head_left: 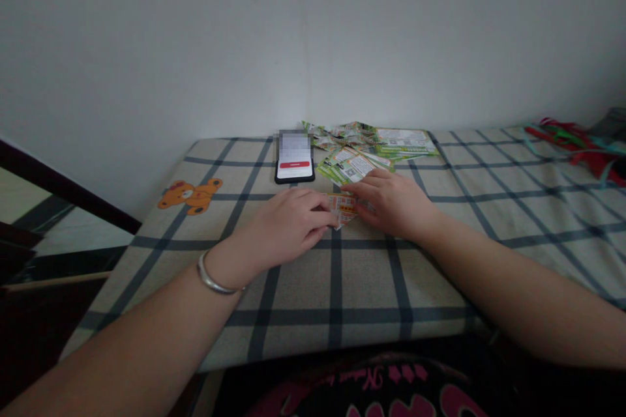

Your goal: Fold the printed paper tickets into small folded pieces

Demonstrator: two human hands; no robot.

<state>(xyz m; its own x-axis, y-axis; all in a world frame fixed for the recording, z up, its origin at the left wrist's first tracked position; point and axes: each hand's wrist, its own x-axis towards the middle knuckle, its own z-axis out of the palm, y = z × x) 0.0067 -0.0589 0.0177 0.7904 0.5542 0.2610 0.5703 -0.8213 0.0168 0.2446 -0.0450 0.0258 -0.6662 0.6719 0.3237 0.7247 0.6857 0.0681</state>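
Observation:
A piece of printed paper (342, 206) in orange and white lies low over the table between my hands, one corner pointing towards me. My left hand (288, 225), with a silver bangle (208, 277) on the wrist, grips its left edge between curled fingers and thumb. On the paper's right side, my right hand (391, 202) holds it down, fingers over the top and thumb below. Both hands cover much of the sheet, so any folds are partly hidden. Just beyond them lie green and white printed sheets (349, 166), fanned out on the cloth.
A phone (295, 159) with a lit screen lies behind my left hand. Crumpled printed papers (342, 135) and a flat stack of sheets (405, 141) rest by the wall. An orange bear cutout (190, 197) is at left, red and green items (581, 146) at far right.

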